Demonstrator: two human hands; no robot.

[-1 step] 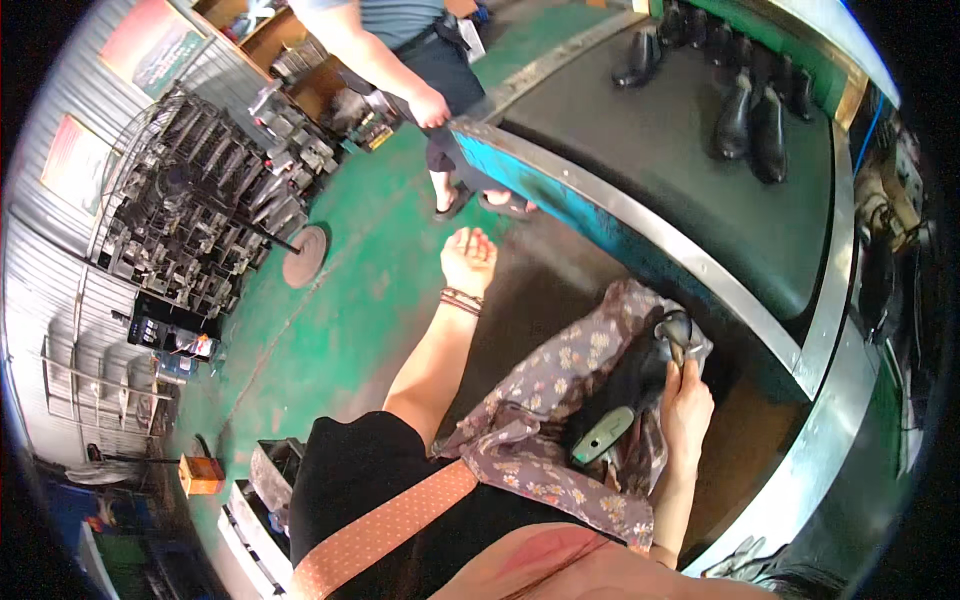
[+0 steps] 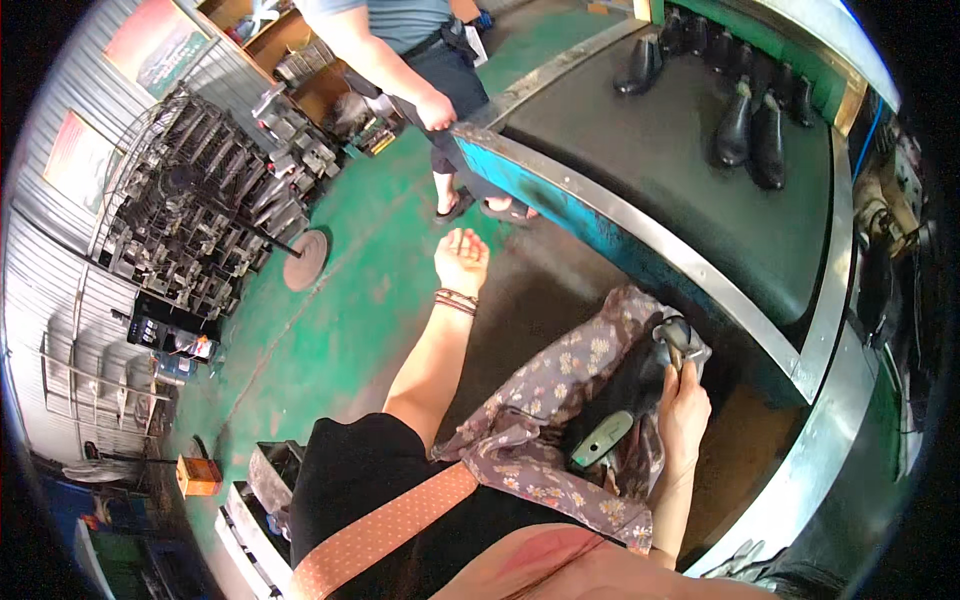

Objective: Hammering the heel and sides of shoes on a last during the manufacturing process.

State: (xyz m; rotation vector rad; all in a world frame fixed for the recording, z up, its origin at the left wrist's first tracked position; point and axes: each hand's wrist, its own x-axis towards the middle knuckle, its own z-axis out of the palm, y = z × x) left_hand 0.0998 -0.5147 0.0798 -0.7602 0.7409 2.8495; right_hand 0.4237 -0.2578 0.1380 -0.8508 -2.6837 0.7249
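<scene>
Out over the floor to the left, my left hand [image 2: 462, 262] has its fingers curled in, with nothing visible in them. A black shoe upper [image 2: 618, 395] on a last lies across my lap, and the last's pale green top [image 2: 603, 440] with a small hole points toward me. At the far end of the shoe, my right hand [image 2: 685, 410] is closed around a slim tool [image 2: 677, 350] with a dark, curved head. Its exact kind is hard to make out. Flowered grey cloth [image 2: 560, 370] covers my lap under the shoe.
A metal-edged bench [image 2: 660, 230] with a dark top and blue side stands ahead right, holding several black lasted shoes [image 2: 733, 130]. Another person [image 2: 410, 60] stands at its far left corner. A floor fan [image 2: 180, 180], racks of metal parts and an orange box [image 2: 198, 476] are leftward.
My left hand has shifted very slightly left. The right hand keeps its grip at the shoe's far end.
</scene>
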